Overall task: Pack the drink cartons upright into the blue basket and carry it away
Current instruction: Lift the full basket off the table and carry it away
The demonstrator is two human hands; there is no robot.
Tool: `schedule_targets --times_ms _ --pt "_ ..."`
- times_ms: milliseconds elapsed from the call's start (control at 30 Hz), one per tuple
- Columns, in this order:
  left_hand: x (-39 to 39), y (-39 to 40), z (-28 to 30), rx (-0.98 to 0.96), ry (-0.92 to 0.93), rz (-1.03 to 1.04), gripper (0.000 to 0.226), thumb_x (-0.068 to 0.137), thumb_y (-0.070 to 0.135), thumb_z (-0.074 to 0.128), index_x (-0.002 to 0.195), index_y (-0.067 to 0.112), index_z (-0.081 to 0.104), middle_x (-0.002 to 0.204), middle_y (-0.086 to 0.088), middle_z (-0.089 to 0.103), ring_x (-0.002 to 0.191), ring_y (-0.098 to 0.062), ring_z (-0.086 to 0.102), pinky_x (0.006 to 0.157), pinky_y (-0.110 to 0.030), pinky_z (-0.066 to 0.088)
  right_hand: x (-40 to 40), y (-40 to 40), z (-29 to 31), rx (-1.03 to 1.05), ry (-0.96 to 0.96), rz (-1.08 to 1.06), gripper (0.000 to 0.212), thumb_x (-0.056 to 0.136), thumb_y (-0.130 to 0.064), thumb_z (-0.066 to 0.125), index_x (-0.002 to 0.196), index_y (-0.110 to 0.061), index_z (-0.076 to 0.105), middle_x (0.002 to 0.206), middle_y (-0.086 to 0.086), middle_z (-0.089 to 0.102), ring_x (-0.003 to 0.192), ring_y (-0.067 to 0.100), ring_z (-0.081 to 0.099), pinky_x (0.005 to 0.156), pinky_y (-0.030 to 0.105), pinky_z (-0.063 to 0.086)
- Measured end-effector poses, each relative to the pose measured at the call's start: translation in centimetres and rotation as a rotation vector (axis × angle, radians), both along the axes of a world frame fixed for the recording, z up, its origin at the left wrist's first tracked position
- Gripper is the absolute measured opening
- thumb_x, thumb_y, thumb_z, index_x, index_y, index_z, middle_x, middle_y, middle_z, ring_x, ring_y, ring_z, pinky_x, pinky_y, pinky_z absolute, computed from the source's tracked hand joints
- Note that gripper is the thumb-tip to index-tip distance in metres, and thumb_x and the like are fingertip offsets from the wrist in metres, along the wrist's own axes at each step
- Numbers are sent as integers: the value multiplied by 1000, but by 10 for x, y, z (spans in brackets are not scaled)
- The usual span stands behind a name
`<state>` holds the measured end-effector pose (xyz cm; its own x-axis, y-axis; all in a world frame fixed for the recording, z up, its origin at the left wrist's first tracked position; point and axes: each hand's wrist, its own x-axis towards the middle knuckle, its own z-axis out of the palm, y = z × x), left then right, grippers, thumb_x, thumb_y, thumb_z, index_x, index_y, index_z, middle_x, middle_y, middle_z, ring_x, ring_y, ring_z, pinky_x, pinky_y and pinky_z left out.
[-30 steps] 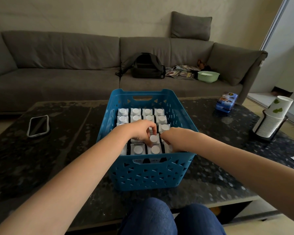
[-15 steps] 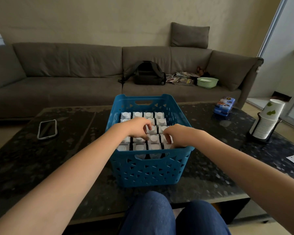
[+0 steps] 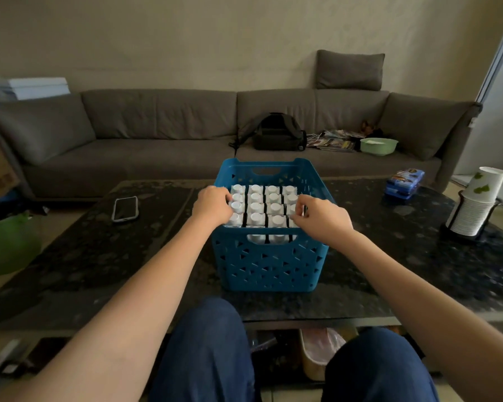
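Drink cartons (image 3: 264,205) upright in blue basket (image 3: 269,265)

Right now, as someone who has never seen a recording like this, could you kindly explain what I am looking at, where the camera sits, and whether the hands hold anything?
The camera is worn on a person's head, looking forward and down, so the two bare arms are their own. On the dark table stands a blue basket full of upright drink cartons with white caps. The left hand and right hand rest at the basket's side edges, fingers on the outer cartons; neither clearly grips anything. A phone, a stack of paper cups and a small blue pack also lie on the table.
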<state>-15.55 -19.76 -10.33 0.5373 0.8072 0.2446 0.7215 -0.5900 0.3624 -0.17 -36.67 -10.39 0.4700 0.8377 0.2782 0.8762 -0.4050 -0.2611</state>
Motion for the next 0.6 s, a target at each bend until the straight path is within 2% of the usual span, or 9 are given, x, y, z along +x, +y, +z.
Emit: schedule_targets --times_ms 67,167,233,300,367,433,533,600 --pt "2 0 -1 -13 50 -9 43 86 6 59 127 17 58 135 -11 46 121 -29 47 90 -37 46 -1 1 -6 -5 -101 -38 32 97 -39 39 88 -18 61 71 -2 63 63 19 57 49 25 34" --pt "6 10 -1 5 167 -71 49 84 13 61 132 18 53 136 -10 43 126 -29 41 97 -41 43 -6 2 -5 -28 -138 -20 42 100 -42 32 86 -16 62 76 4 68 64 23 60 49 27 35" --pt "11 24 -1 43 220 -128 50 84 18 61 133 20 50 134 -9 42 126 -30 39 97 -42 42 -13 7 -1 -93 -136 117 48 97 -55 31 82 -18 58 71 1 65 61 19 58 48 27 36" --pt "23 47 -2 71 241 -166 50 84 22 62 132 20 48 135 -8 40 123 -33 43 97 -45 43 -29 17 3 -214 -85 323 44 91 -65 36 80 -26 52 69 -5 58 62 15 55 52 31 40" --pt "43 77 -3 80 261 -187 55 83 23 63 134 19 44 135 -10 40 120 -36 47 97 -47 43 -41 33 1 -341 -113 468 36 93 -59 42 89 -24 52 75 -4 58 69 18 56 56 33 41" --pt "72 111 -2 119 313 -207 64 84 22 61 142 20 35 141 -11 36 124 -37 44 100 -48 42 -43 49 -2 -393 -132 518 38 96 -53 40 98 -17 55 78 -2 58 69 19 54 53 32 39" --pt "126 158 6 151 396 -341 78 83 27 64 150 22 24 149 -9 32 135 -32 34 108 -47 35 -36 63 1 -486 41 572 42 95 -55 39 90 -16 54 71 -5 51 59 10 46 50 28 35" --pt "159 180 10 70 419 -462 82 83 34 68 151 23 22 152 -8 30 137 -30 33 111 -45 32 -33 69 4 -567 116 618 41 95 -57 37 89 -18 49 72 -7 46 60 9 44 50 25 33"
